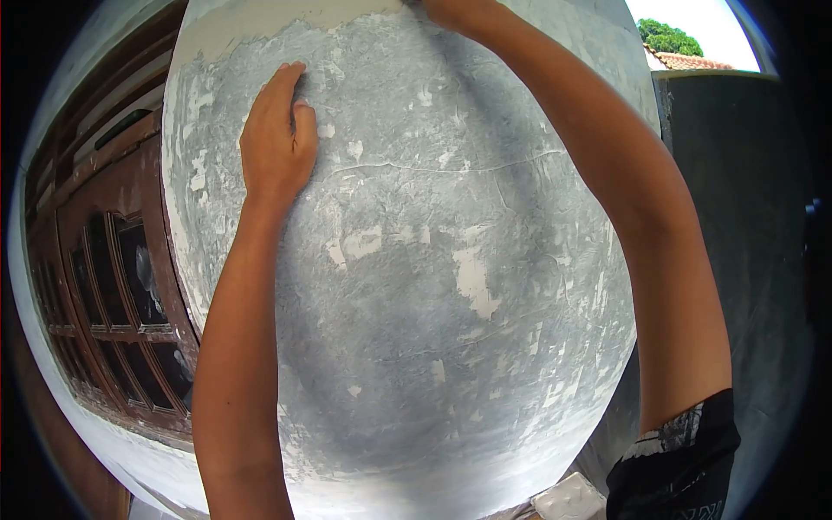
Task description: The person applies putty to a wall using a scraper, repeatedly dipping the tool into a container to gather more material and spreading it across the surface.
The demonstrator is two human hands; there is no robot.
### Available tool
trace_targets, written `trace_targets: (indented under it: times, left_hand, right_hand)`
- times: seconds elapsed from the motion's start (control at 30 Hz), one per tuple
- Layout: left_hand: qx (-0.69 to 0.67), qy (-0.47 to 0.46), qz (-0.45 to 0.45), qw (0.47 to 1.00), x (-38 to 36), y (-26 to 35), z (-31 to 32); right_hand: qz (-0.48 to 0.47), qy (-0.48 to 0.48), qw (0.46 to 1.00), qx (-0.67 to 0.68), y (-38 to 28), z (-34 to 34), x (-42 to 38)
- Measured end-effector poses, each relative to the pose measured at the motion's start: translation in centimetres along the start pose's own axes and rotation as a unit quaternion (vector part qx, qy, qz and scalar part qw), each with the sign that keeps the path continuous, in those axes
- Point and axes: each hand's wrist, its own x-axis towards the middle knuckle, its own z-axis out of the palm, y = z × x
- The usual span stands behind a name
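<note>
My left hand (279, 139) lies against the grey, rough wall (390, 286), its fingers stretched upward and the thumb a little apart; it holds nothing. At the top edge of the view my right hand (451, 12) is mostly cut off. It looks closed, with a small dark bit showing at its left side, too little to name. Beside it, along the top of the wall, runs a smoother beige coat (269, 22) with a ragged lower border. Pale patches and a thin crack mark the grey surface below, between my arms.
On the left is a brown wooden window frame (121, 329) with dark panes. A dark panel (737, 217) stands at the right. Behind it show a tiled roof (691, 61) and a green tree (669, 38). A pale, lumpy object (568, 500) lies at the bottom right.
</note>
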Motion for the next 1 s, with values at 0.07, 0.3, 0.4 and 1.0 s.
trace_targets:
  times: [0.07, 0.3, 0.4, 1.0]
  left_hand:
    - [0.001, -0.003, -0.003, 1.000, 0.0, 0.0, -0.1]
    - [0.012, -0.005, 0.010, 1.000, 0.0, 0.0, 0.0]
    - [0.019, -0.001, 0.017, 1.000, -0.1, -0.1, 0.1]
    - [0.053, -0.105, 0.148, 0.982, 0.7, -2.5, -1.8]
  right_hand:
    - [-0.066, -0.057, 0.993, -0.085, -0.2, 1.2, -1.5]
    - [0.040, -0.054, 0.991, 0.114, -4.5, -5.2, -4.5]
    - [0.034, 0.051, 0.990, 0.125, -1.0, -2.7, 0.3]
    - [0.035, -0.004, 0.996, -0.080, -4.8, -1.3, 2.5]
